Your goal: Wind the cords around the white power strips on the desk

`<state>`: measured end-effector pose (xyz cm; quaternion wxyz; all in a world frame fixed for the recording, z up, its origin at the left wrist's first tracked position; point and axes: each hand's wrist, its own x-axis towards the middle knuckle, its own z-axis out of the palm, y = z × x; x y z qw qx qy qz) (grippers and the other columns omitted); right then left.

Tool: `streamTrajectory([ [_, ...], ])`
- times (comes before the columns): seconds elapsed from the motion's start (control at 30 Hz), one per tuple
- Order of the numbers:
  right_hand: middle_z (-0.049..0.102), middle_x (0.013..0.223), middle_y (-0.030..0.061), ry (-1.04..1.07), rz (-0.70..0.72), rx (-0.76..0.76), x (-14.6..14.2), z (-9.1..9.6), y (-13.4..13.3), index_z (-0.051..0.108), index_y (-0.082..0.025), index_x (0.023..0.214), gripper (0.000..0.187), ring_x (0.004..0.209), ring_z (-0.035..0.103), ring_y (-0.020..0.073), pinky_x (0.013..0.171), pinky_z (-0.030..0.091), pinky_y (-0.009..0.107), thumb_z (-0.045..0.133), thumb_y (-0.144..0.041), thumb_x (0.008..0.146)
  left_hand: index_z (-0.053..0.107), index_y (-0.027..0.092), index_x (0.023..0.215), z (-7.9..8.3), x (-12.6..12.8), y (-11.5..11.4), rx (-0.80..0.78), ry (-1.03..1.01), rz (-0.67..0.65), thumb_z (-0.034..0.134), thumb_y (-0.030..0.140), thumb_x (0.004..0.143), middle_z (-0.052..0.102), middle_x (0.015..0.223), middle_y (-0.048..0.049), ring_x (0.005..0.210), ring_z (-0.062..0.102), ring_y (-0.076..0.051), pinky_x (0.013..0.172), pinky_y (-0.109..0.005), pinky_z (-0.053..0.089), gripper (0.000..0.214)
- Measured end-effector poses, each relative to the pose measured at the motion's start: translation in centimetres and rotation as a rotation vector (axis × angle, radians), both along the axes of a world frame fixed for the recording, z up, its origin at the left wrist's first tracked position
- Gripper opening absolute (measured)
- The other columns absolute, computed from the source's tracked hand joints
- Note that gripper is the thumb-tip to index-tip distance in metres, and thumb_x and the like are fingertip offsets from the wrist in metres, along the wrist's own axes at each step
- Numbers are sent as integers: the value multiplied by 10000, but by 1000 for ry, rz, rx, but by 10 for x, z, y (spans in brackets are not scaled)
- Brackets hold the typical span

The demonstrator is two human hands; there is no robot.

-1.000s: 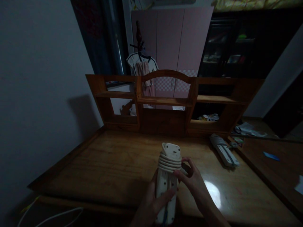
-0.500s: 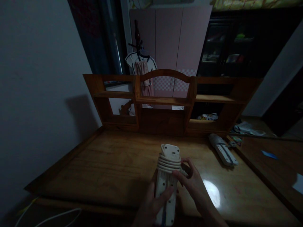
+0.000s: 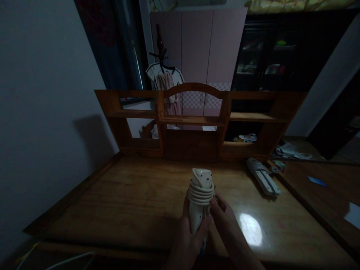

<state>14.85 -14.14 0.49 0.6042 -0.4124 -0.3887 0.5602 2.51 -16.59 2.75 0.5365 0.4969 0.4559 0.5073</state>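
Observation:
A white power strip (image 3: 196, 217) is held up over the near part of the wooden desk, its end tilted up and away from me. Several turns of its white cord (image 3: 200, 193) are wound around it below that end. My left hand (image 3: 189, 238) is wrapped round the strip's lower body, thumb across its face. At the right side of the coil, my right hand (image 3: 221, 210) has its fingers closed against the cord; the exact piece they pinch is partly hidden.
Another power strip (image 3: 266, 180) with a wound cord lies at the desk's right. A wooden shelf unit (image 3: 192, 120) stands along the back of the desk (image 3: 135, 195). A wall (image 3: 50, 123) borders the left. A white cable (image 3: 73, 258) shows at the lower left.
The power strip has turned and tipped slightly in my left hand, hiding more of its lower face. My right hand has moved in closer against the coil's right side.

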Motion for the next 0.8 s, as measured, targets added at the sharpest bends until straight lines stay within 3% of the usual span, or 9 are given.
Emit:
streamTrajectory([
  [0.57, 641, 1190, 100, -126, -115, -116, 23, 5, -2, 565, -207, 1185, 520, 1131, 574, 286, 958, 452, 419, 701, -463, 753, 357, 169, 1365, -23, 26, 9, 6, -64, -123, 611, 412, 824, 473, 1384, -138, 1300, 412, -270, 1056, -316, 311, 645],
  [0.7, 660, 1139, 99, -143, -171, -136, 36, 6, 7, 575, -194, 1127, 502, 1094, 594, 287, 864, 500, 388, 694, -493, 742, 400, 176, 1334, -15, 34, 26, 73, -123, -208, 609, 377, 837, 514, 1339, -126, 1234, 484, -247, 1033, -307, 348, 575],
  [0.8, 672, 1080, 104, -276, -249, -67, 56, 15, 22, 567, -180, 1112, 511, 1014, 624, 278, 778, 514, 361, 685, -506, 738, 358, 199, 1352, -11, 48, 50, 37, -230, -361, 635, 386, 819, 582, 1242, -122, 1085, 596, -245, 931, -332, 448, 629],
])
